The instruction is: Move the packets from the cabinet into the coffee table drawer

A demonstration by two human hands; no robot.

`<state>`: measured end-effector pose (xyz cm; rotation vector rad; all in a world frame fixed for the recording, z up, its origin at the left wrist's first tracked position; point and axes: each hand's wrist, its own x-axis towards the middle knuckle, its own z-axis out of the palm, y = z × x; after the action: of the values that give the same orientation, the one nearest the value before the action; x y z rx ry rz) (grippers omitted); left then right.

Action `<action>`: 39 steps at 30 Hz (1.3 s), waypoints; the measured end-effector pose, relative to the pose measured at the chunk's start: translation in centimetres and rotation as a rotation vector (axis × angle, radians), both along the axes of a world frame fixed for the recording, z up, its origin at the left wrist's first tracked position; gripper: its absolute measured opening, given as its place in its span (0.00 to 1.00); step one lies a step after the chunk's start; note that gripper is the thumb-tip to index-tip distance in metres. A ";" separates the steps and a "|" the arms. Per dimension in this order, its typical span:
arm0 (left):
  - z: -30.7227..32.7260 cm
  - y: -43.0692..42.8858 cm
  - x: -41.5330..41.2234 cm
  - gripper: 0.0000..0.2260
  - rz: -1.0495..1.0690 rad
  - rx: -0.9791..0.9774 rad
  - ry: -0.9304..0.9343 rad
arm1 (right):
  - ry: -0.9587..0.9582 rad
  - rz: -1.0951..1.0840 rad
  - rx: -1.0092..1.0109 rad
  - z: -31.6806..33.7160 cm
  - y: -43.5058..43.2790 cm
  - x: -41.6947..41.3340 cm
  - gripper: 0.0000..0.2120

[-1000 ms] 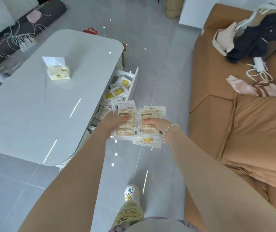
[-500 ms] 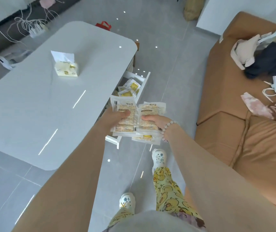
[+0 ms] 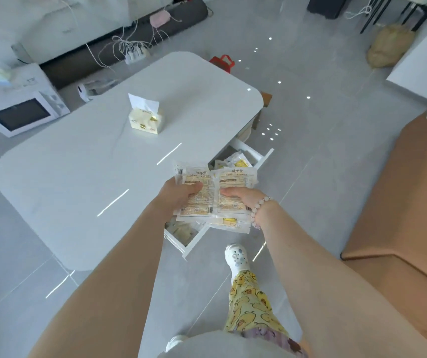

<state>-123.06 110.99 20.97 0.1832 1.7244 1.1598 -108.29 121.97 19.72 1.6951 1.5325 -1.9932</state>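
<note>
Both hands hold the packets (image 3: pixel 213 202) over the open drawer (image 3: pixel 197 243) of the coffee table (image 3: pixel 91 164). The left hand (image 3: pixel 181 193) grips 1 stack with its thumb pressed across the printed face. The right hand (image 3: pixel 242 196) grips a 2nd stack the same way, and a bead bracelet (image 3: pixel 259 210) sits at its wrist. The 2 stacks touch edge to edge, with further packets fanned out beneath the right one.

Half a second ago the stacks hung in front of the drawer's near corner, and most of the drawer showed beyond them. Now they cover its middle, so only the 2 ends show. Loose packets (image 3: pixel 236 161) lie at the far end, and more lie at the near end, just under the left wrist. The grip itself has not changed: both thumbs are still on top and the fingers are still underneath.

The view has also swung left and taken in more of the room. A boxed microwave (image 3: pixel 18 109) now shows on the floor past the table's far left edge, along with a power strip (image 3: pixel 136 54) trailing white cables. The tissue pack (image 3: pixel 145 120) stands on the tabletop as before. A foot in a white clog (image 3: pixel 235 257) is planted just beside the drawer's near corner, closer to it than earlier. The tan sofa (image 3: pixel 401 202) fills the right side. The clothes seen lying on it earlier are now out of view.
</note>
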 end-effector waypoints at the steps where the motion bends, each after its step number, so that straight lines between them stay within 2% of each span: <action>1: -0.3 1.1 0.3 0.10 0.011 -0.025 -0.001 | -0.001 0.020 -0.015 -0.3 1.3 0.1 0.35; 5: -0.9 5.6 1.3 0.14 0.044 -0.109 0.012 | -0.011 0.090 -0.064 -1.2 6.2 0.7 0.34; 10: -0.5 10.1 2.7 0.08 0.149 -0.125 0.008 | -0.009 0.201 -0.068 -1.0 12.0 0.7 0.31; 15: 0.7 11.2 2.1 0.10 0.193 -0.188 0.085 | 0.060 0.286 -0.131 -0.8 13.6 -1.0 0.29; 21: 0.7 11.6 0.2 0.12 0.192 -0.235 0.149 | 0.076 0.272 -0.179 -0.8 14.3 -3.2 0.32; 23: -0.3 11.6 0.0 0.12 0.199 -0.250 0.113 | 0.043 0.276 -0.188 -1.4 14.4 -3.4 0.28; 25: -1.7 11.7 0.2 0.13 0.216 -0.269 0.061 | 0.029 0.260 -0.229 -2.2 14.5 -3.5 0.21; 26: -2.4 11.8 0.4 0.13 0.231 -0.277 0.034 | 0.004 0.255 -0.234 -2.8 14.6 -3.6 0.21; 29: -5.3 12.1 0.6 0.12 0.281 -0.287 -0.052 | -0.065 0.257 -0.241 -4.7 14.9 -4.0 0.29; 32: -8.0 12.4 0.5 0.05 0.330 -0.274 -0.120 | -0.126 0.277 -0.218 -7.4 15.5 -4.9 0.34; 36: -13.4 11.3 0.1 0.11 0.382 -0.337 -0.197 | -0.197 0.321 -0.250 -12.6 15.3 -6.6 0.40; 39: -19.1 9.7 -0.2 0.10 0.469 -0.381 -0.272 | -0.265 0.310 -0.268 -18.3 13.4 -7.9 0.42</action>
<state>-123.29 120.71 1.88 -0.6133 1.7495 1.0920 -116.19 135.41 1.43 1.4458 1.2812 -1.6572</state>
